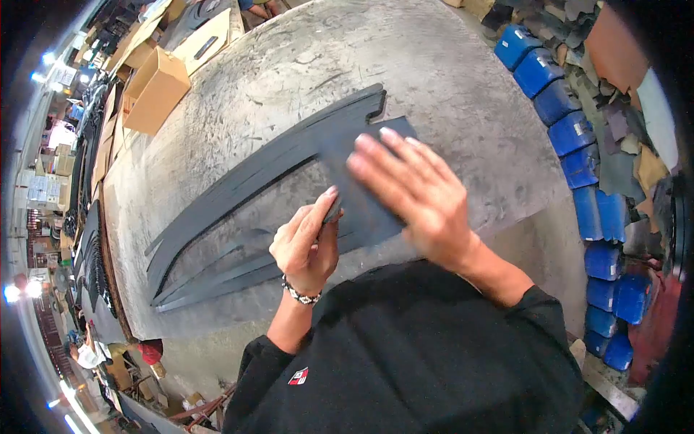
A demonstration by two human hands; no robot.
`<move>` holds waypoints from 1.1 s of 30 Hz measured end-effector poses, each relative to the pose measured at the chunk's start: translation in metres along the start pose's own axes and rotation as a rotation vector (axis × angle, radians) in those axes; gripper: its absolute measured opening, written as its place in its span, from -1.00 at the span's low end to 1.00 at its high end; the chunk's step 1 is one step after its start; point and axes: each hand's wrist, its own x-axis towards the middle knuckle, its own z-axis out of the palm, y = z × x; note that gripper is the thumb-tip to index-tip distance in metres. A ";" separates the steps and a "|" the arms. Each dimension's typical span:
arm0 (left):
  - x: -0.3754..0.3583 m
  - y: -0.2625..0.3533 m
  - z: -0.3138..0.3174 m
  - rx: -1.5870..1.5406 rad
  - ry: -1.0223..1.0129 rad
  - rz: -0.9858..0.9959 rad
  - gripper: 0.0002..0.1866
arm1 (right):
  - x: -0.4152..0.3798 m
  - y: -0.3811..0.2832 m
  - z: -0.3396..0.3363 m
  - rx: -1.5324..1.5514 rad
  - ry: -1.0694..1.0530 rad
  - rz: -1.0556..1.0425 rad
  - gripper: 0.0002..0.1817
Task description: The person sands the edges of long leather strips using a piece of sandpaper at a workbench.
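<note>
A dark grey, flat piece (369, 217), looking like leather, is between my two hands. My left hand (307, 239) pinches its left edge between thumb and fingers, and a braided bracelet circles that wrist. My right hand (426, 195) lies over the piece with fingers stretched out flat; its fingertips are smeared by motion. Behind the hands, long curved dark strips (246, 166) are stacked on the table, with a notched end at the upper right. More thin dark strips (238, 282) run towards my left hand, which hides part of them.
The strips rest on a worn grey table (434, 58). An opened cardboard box (155, 90) stands at its far left, near a board holding a dark tool (206, 48). Blue containers (557, 101) line the right side beside piled leather scraps (614, 123). Another person (90, 354) is at lower left.
</note>
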 end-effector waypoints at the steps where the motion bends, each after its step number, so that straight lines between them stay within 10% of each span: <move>1: -0.007 -0.004 -0.001 0.029 0.021 0.038 -0.63 | 0.002 -0.012 -0.007 -0.017 -0.036 -0.060 -0.41; 5: -0.003 0.004 0.000 -0.149 -0.050 -0.223 -0.78 | -0.019 0.035 0.032 0.041 -0.080 0.226 -0.43; 6: -0.001 0.003 -0.003 -0.170 -0.063 -0.239 -0.79 | -0.028 0.046 0.035 0.310 -0.154 0.632 -0.48; 11: 0.023 -0.010 -0.023 -0.041 -0.087 -0.278 -0.76 | -0.071 0.072 0.016 1.425 0.503 1.324 -0.43; 17: 0.046 -0.017 -0.032 -0.389 -0.119 -0.449 -0.37 | -0.069 0.041 0.005 1.838 0.449 1.097 0.10; 33: 0.055 -0.003 -0.022 -0.572 -0.267 -0.551 -0.29 | -0.027 0.015 0.038 2.587 0.484 0.850 0.19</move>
